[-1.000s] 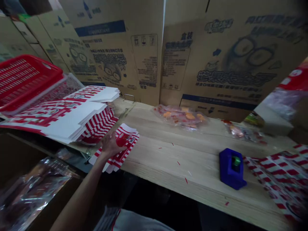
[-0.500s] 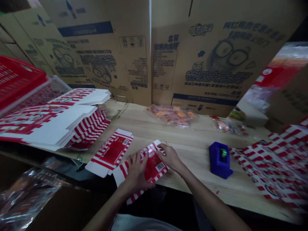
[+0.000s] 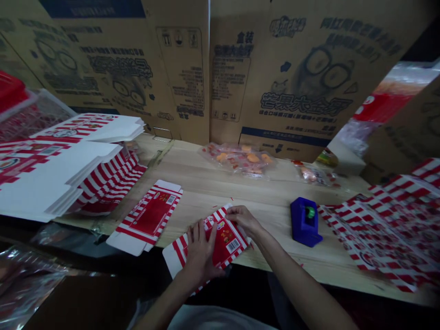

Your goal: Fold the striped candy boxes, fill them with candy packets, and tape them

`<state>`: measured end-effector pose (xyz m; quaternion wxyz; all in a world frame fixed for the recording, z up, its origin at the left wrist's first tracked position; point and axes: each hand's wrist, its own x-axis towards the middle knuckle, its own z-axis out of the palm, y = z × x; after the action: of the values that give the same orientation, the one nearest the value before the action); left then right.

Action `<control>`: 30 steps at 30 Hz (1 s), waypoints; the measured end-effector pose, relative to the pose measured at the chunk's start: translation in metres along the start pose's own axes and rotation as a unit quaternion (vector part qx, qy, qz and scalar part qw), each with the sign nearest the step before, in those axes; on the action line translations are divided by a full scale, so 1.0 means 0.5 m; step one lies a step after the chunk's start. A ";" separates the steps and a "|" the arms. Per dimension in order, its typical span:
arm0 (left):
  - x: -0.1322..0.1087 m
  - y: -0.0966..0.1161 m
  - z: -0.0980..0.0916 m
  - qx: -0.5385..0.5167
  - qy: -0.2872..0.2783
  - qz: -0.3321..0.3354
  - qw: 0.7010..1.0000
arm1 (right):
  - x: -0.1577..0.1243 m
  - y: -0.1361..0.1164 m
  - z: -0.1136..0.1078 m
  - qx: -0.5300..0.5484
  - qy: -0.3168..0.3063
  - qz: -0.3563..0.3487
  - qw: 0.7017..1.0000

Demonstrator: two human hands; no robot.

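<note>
A red-and-white striped carton (image 3: 227, 240) lies tilted at the table's front edge, its near end sticking out past the edge. My left hand (image 3: 199, 252) rests on its left part with the fingers spread. At the carton's far right end, my right hand (image 3: 243, 219) has its fingers pressed together on the edge, pinching it. A second flat carton (image 3: 153, 213) lies to the left of my hands. The blue tape dispenser (image 3: 305, 222) with a green core stands to the right.
Stacked unfolded cartons (image 3: 79, 172) fill the left side, beside a red basket (image 3: 12, 91). Clear snack packets (image 3: 240, 158) lie before big cardboard boxes (image 3: 282, 82). More striped cartons (image 3: 388, 229) are piled at the right. Plastic packaging (image 3: 24, 284) sits low at the left.
The view has shifted, so the surroundings appear further left and slightly higher. The flap at the carton's far end is less visible under my right hand. Both hands remain on the carton.
</note>
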<state>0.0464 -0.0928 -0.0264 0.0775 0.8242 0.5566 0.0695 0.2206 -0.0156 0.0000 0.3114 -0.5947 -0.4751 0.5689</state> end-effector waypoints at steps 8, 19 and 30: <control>0.002 -0.043 -0.111 -0.110 0.083 -0.001 0.991 | -0.111 -0.007 -0.016 0.031 0.331 -0.271 0.903; 0.016 -0.025 -0.139 -0.292 0.114 -0.038 0.949 | -0.161 0.022 0.087 0.260 -0.013 -0.176 0.949; 0.040 -0.081 -0.128 -0.736 0.058 -0.187 0.648 | -0.138 0.026 0.043 0.324 0.025 -0.133 0.937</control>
<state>0.0045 -0.0561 0.0285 0.6372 0.3689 0.4687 0.4881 0.2093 -0.0874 0.0112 0.5714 -0.4073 -0.3320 0.6304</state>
